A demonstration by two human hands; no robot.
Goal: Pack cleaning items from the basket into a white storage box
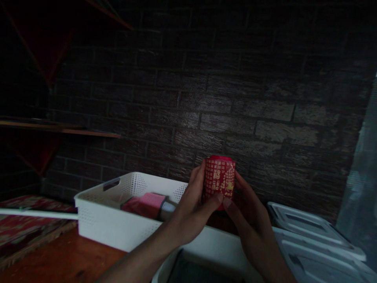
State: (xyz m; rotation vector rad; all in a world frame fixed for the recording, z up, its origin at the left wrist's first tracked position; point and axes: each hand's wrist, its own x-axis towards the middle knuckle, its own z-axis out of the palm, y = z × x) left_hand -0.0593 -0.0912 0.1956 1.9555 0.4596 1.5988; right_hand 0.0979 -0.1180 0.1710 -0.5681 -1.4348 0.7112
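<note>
Both of my hands hold up a small red roll (219,177) printed with gold characters, in front of a dark brick wall. My left hand (193,206) wraps its left side, thumb across the front. My right hand (249,214) grips the right side, fingers curled round it. The roll hangs above the far end of a white perforated basket (118,220). Inside the basket lies a pink-red folded item (145,204) beside a pale cylinder (167,210).
Stacked grey-white plastic lids (312,239) lie at the lower right. A wooden tabletop (59,259) carries a red patterned cloth (26,224) and a white rod (38,213) at left. Wooden shelves (61,129) hang on the wall at upper left. The scene is dim.
</note>
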